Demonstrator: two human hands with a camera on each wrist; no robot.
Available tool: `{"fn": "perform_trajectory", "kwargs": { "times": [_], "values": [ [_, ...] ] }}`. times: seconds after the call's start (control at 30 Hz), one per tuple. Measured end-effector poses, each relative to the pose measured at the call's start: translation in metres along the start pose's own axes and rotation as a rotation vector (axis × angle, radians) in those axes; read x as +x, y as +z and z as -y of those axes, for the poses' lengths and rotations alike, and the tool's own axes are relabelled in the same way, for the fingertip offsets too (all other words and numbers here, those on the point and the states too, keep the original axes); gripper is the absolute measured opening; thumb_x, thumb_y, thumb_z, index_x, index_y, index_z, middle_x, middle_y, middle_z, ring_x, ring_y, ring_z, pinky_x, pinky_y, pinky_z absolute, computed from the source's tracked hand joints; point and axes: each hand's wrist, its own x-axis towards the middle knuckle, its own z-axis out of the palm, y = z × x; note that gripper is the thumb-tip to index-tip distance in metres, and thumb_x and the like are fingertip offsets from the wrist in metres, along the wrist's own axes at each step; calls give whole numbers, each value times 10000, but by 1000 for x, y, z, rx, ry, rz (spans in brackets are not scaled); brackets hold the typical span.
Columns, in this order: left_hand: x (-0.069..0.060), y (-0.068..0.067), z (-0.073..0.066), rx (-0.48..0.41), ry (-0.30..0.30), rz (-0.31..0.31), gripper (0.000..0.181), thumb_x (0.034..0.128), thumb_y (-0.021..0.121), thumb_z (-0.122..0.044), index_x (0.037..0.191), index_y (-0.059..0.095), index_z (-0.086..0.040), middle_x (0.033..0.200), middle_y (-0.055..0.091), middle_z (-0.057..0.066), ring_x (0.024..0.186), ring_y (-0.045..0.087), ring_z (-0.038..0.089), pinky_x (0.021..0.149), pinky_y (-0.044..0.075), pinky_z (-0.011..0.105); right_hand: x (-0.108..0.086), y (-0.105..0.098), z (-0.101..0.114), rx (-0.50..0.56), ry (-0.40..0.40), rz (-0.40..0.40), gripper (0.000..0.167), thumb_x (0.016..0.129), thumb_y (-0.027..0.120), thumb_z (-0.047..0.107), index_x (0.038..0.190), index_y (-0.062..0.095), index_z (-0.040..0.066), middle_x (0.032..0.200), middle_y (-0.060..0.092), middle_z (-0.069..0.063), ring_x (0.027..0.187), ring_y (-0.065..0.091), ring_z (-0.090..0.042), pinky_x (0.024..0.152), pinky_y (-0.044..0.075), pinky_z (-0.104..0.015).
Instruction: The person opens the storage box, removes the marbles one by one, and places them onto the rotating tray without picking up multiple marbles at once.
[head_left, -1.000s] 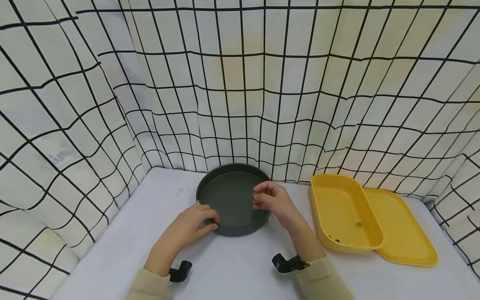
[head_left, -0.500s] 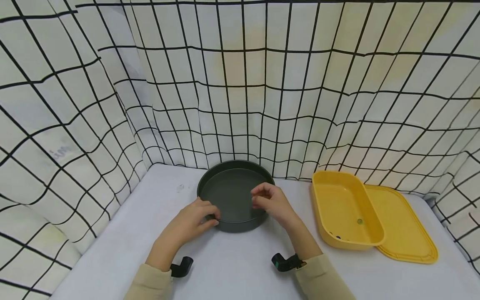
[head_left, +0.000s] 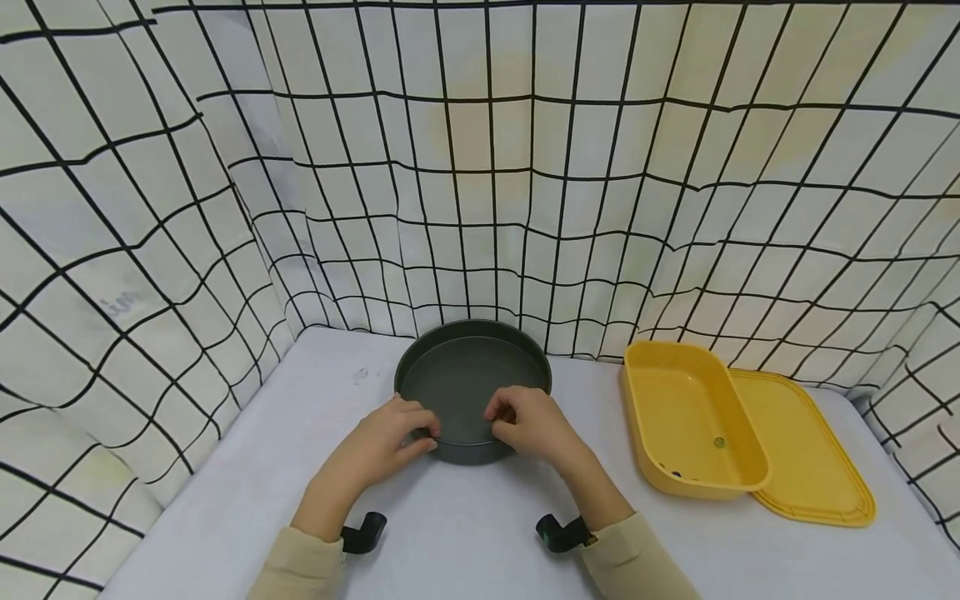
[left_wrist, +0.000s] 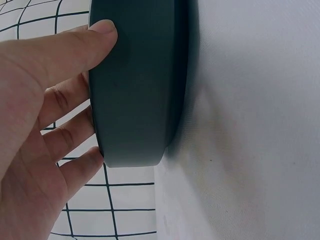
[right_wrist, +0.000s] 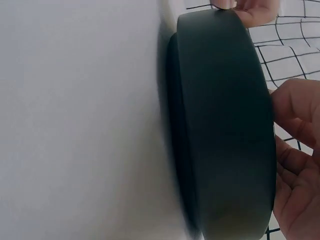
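Note:
A round dark-green pan (head_left: pixel 465 383) lies on the white table. My left hand (head_left: pixel 378 446) grips its near-left rim; in the left wrist view the thumb of this hand (left_wrist: pixel 35 75) presses the outer wall (left_wrist: pixel 135 90) and the other fingers reach behind the rim. Over the near-right part of the pan is my right hand (head_left: pixel 536 425), its fingers bent toward the thumb. In the right wrist view this hand (right_wrist: pixel 300 165) is beside the rim, partly hidden by the pan's wall (right_wrist: pixel 225 115). Whether anything is between its fingertips cannot be seen.
A yellow tray (head_left: pixel 678 417) stands to the right, with a small green piece (head_left: pixel 719 442) and a dark blue piece (head_left: pixel 677 474) inside. Partly under it lies a yellow lid (head_left: pixel 813 467). Black-gridded white cloth (head_left: pixel 465 200) rises behind and at the sides.
My right hand has moved left and nearer to me over the pan, and lower. My left hand keeps its grip on the rim. The whole head view has shifted slightly.

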Motion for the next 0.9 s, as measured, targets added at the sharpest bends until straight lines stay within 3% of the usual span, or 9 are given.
{"fn": "perform_trajectory", "kwargs": {
  "times": [0.1, 0.23, 0.43, 0.53, 0.63, 0.7, 0.8, 0.9],
  "values": [
    [1, 0, -1, 0, 0, -1, 143, 854, 797, -205, 910, 674, -253, 886, 599, -147, 929, 580, 99, 1028, 468, 427, -1, 0, 3, -76, -18, 11, 134, 802, 666, 55, 880, 716, 151, 831, 642, 95, 721, 577, -49, 661, 496, -243],
    [2, 0, -1, -3, 3, 0, 140, 856, 795, -197, 917, 679, -245, 887, 602, -140, 944, 596, 112, 1126, 387, 478, -1, -1, 6, -100, -24, 26, 165, 813, 642, 58, 905, 726, 166, 846, 667, 75, 722, 570, -53, 665, 488, -251],
    [2, 0, 1, 9, -4, 5, 144, 856, 796, -205, 910, 676, -262, 879, 587, -171, 892, 571, 108, 852, 506, 363, -2, -1, 7, -86, -34, 45, 185, 837, 622, 71, 945, 726, 181, 858, 684, 56, 716, 563, -52, 660, 485, -246],
    [3, 0, 1, 10, 2, -1, 144, 859, 794, -206, 911, 672, -263, 883, 586, -174, 891, 569, 101, 846, 504, 355, -3, -7, 5, 23, -42, 50, 174, 876, 623, 74, 996, 724, 150, 925, 704, 20, 769, 593, -61, 696, 512, -248],
    [4, 0, 1, 5, 8, -5, 144, 860, 793, -208, 912, 670, -263, 887, 591, -171, 897, 573, 99, 851, 504, 355, -10, -22, 2, 160, -27, 9, 169, 914, 628, 80, 1052, 710, 132, 1019, 714, -34, 856, 628, -98, 759, 545, -274],
    [4, 0, 1, 4, 6, -3, 144, 861, 792, -212, 913, 670, -267, 891, 595, -172, 894, 558, 97, 818, 504, 346, -18, -35, -3, 209, 8, -59, 161, 930, 636, 90, 1068, 700, 142, 1062, 713, -59, 904, 641, -128, 787, 558, -297],
    [3, 1, 2, 1, 3, 4, 145, 862, 790, -215, 916, 669, -274, 898, 600, -171, 908, 556, 89, 869, 513, 368, -36, -58, -11, 216, 107, -154, 153, 942, 652, 122, 1080, 685, 179, 1072, 705, -41, 949, 635, -160, 810, 562, -329],
    [-1, 0, 4, 6, -2, 0, 156, 859, 792, -206, 909, 667, -285, 897, 600, -178, 923, 571, 80, 931, 508, 414, -54, -81, -21, 175, 188, -167, 164, 951, 670, 183, 1114, 671, 205, 1084, 692, 12, 997, 628, -160, 850, 562, -336]
  ]
}}
